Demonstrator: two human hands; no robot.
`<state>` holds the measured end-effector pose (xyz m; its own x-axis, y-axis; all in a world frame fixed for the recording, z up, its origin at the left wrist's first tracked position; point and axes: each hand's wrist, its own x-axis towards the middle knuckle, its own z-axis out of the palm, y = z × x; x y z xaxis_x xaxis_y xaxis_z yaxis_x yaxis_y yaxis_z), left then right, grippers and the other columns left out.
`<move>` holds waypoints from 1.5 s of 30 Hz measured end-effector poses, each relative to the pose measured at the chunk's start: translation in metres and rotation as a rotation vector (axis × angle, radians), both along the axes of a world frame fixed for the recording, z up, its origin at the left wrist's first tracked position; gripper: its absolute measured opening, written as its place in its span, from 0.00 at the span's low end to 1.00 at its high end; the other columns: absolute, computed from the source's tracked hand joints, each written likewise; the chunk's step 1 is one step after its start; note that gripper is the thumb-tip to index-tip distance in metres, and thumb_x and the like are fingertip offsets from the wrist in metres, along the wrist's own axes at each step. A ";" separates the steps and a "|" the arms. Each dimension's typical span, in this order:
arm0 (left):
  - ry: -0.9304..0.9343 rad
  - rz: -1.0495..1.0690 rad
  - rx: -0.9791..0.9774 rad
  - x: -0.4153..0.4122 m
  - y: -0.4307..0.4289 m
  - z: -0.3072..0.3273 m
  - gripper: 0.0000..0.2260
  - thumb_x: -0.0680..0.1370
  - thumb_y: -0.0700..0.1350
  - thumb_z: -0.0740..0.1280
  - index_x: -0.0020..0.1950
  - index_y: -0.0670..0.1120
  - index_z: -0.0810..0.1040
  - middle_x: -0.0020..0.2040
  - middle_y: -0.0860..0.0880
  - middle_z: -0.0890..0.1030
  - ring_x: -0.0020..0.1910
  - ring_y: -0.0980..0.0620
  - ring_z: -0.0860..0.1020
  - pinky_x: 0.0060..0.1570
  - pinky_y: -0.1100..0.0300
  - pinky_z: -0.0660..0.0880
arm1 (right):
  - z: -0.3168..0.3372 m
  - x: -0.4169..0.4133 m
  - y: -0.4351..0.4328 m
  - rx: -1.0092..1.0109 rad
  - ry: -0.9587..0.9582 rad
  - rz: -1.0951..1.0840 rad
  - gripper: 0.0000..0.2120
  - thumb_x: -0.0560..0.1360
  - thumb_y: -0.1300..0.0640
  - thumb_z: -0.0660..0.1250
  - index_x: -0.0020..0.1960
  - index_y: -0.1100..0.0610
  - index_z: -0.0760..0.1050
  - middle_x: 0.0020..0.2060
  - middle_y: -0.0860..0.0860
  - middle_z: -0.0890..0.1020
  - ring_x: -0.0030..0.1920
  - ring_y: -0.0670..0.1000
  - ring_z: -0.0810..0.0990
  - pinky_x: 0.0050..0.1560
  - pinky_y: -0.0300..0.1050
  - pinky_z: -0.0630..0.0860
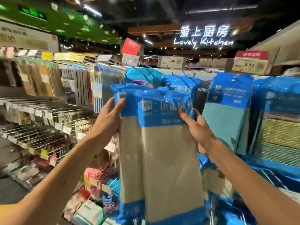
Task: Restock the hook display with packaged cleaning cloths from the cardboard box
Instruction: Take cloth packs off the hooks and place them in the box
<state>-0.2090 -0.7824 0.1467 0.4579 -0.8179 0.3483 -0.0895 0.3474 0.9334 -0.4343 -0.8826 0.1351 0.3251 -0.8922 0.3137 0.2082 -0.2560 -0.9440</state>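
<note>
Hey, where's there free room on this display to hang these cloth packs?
Only one bare strip shows: the dark gap between the hung blue packs behind your beige packs and the teal packs. Right of that, packs hang edge to edge; the left racks look crowded too.

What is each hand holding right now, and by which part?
The left hand grips the rear cloth pack at its blue header's left edge; the right hand grips the front cloth pack at its header's right edge.
</note>
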 end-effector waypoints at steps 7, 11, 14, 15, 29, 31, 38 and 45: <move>-0.033 0.098 -0.051 0.027 -0.087 0.022 0.16 0.68 0.54 0.63 0.47 0.45 0.79 0.54 0.36 0.81 0.56 0.34 0.79 0.56 0.32 0.75 | 0.020 0.012 -0.042 -0.092 0.122 -0.075 0.07 0.75 0.57 0.71 0.53 0.53 0.80 0.49 0.49 0.87 0.52 0.48 0.84 0.60 0.51 0.78; -0.242 0.168 -0.110 0.037 -0.117 0.023 0.15 0.73 0.55 0.60 0.42 0.42 0.73 0.42 0.40 0.80 0.42 0.42 0.78 0.46 0.48 0.77 | 0.033 0.020 -0.054 -0.276 0.297 -0.286 0.19 0.64 0.38 0.74 0.47 0.50 0.83 0.43 0.46 0.87 0.47 0.48 0.85 0.54 0.53 0.80; -0.485 0.306 -0.103 0.054 -0.136 0.016 0.22 0.81 0.61 0.60 0.36 0.46 0.71 0.31 0.50 0.75 0.32 0.51 0.72 0.35 0.56 0.69 | 0.041 0.027 -0.060 -0.370 0.400 -0.392 0.27 0.62 0.27 0.70 0.45 0.49 0.83 0.40 0.45 0.86 0.44 0.48 0.85 0.50 0.52 0.80; -0.525 0.314 -0.088 0.060 -0.141 0.014 0.26 0.79 0.66 0.59 0.35 0.45 0.73 0.31 0.50 0.76 0.32 0.51 0.73 0.35 0.55 0.69 | 0.044 0.027 -0.062 -0.382 0.389 -0.413 0.26 0.64 0.28 0.70 0.44 0.50 0.83 0.39 0.45 0.86 0.43 0.47 0.85 0.48 0.50 0.80; -0.685 0.184 -0.206 0.121 -0.177 0.040 0.10 0.76 0.52 0.65 0.45 0.48 0.81 0.41 0.44 0.83 0.37 0.51 0.77 0.41 0.50 0.78 | 0.076 0.015 -0.106 -0.286 0.183 -0.517 0.08 0.69 0.58 0.77 0.38 0.56 0.77 0.31 0.46 0.83 0.33 0.45 0.83 0.37 0.43 0.80; -0.507 0.067 -0.215 0.128 -0.174 0.050 0.09 0.75 0.48 0.65 0.42 0.59 0.84 0.38 0.55 0.85 0.36 0.59 0.80 0.41 0.55 0.79 | 0.081 0.014 -0.110 -0.327 0.181 -0.566 0.10 0.69 0.54 0.78 0.38 0.55 0.77 0.29 0.44 0.82 0.33 0.44 0.82 0.35 0.42 0.79; -0.392 -0.384 -0.210 0.096 -0.167 0.071 0.05 0.71 0.47 0.71 0.38 0.51 0.86 0.37 0.52 0.85 0.34 0.57 0.82 0.34 0.67 0.78 | 0.085 0.020 -0.119 -0.331 0.106 -0.559 0.11 0.73 0.52 0.75 0.47 0.59 0.81 0.37 0.48 0.85 0.40 0.49 0.86 0.42 0.48 0.82; -0.788 -0.341 -0.234 0.047 -0.188 0.087 0.19 0.78 0.45 0.71 0.68 0.58 0.75 0.60 0.58 0.81 0.57 0.61 0.79 0.60 0.61 0.76 | 0.085 0.040 -0.124 -0.356 0.027 -0.474 0.02 0.74 0.58 0.74 0.43 0.54 0.84 0.42 0.47 0.87 0.46 0.48 0.85 0.53 0.50 0.82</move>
